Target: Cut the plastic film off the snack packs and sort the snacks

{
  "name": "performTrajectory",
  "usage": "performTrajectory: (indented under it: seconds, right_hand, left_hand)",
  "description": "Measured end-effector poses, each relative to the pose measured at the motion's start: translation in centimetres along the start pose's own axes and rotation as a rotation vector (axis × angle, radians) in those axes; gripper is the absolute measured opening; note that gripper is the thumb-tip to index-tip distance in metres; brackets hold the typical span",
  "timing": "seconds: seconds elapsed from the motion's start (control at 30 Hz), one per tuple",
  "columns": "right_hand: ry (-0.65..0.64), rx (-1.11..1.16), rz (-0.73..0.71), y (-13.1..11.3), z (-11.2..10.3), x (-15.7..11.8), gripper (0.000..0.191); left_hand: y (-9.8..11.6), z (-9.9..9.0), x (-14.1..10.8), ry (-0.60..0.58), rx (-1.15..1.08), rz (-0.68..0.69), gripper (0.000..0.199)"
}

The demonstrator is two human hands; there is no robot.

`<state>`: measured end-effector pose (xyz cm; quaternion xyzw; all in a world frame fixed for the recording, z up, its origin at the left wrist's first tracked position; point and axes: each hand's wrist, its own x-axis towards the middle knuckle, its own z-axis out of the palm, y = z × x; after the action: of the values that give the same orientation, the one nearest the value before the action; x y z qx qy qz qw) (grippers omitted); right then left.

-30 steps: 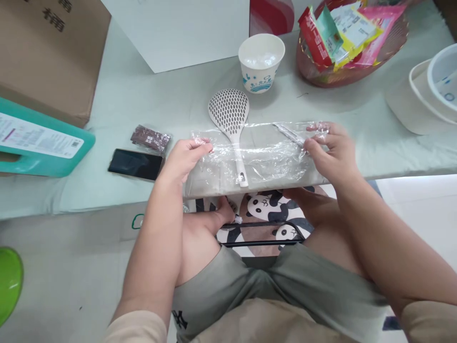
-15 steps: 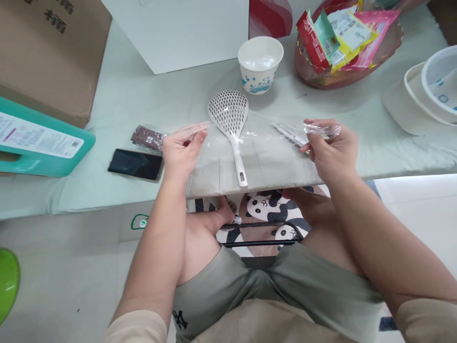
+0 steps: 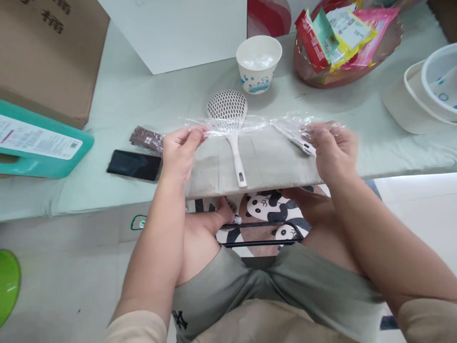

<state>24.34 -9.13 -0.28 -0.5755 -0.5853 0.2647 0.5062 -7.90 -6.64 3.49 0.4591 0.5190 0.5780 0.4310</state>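
Note:
A clear plastic bag (image 3: 255,125) is stretched sideways between my two hands, crossing above the lower head of a white slotted skimmer (image 3: 236,155). My left hand (image 3: 183,147) pinches its left end, and my right hand (image 3: 333,147) grips the bunched right end. Beside my right fingers a slim white utility knife (image 3: 298,140) lies slanted on the table. To the left of my left hand are a dark phone (image 3: 134,165) and a small brown wrapped packet (image 3: 147,139). Behind the skimmer stands a white paper cup (image 3: 259,64) with blue print.
A pink glass bowl (image 3: 307,76) of packets stands at the back right, with white tubs (image 3: 403,97) farther right. At the left are a cardboard box (image 3: 50,57) and a teal carton (image 3: 84,138). A white box (image 3: 185,35) stands behind the cup.
The plastic has been gathered into a narrower, wrinkled strip and its lower part has lifted off the skimmer's handle. My right fingers have moved slightly away from the knife.

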Motion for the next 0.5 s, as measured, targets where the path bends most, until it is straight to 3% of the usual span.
performTrajectory:
  seconds: [0.13,0.23,0.37,0.5]
  right_hand:
    - [-0.007,-0.203,0.112,-0.2,0.0,0.2,0.021]
    - [-0.034,-0.36,0.091,0.4,0.3,0.6,0.017]
    - [-0.037,-0.485,0.075,1.4,0.6,0.9,0.013]
    - [0.0,-0.541,0.001,1.5,0.9,0.9,0.023]
  left_hand:
    - [-0.4,-0.4,0.0,-0.019,0.289,-0.17,0.024]
    - [-0.6,-0.7,-0.1,-0.062,0.46,-0.151,0.028]
    - [-1.2,-1.0,0.1,-0.069,0.468,-0.16,0.016]
    - [-2.1,-1.3,0.4,-0.018,0.335,-0.256,0.06]
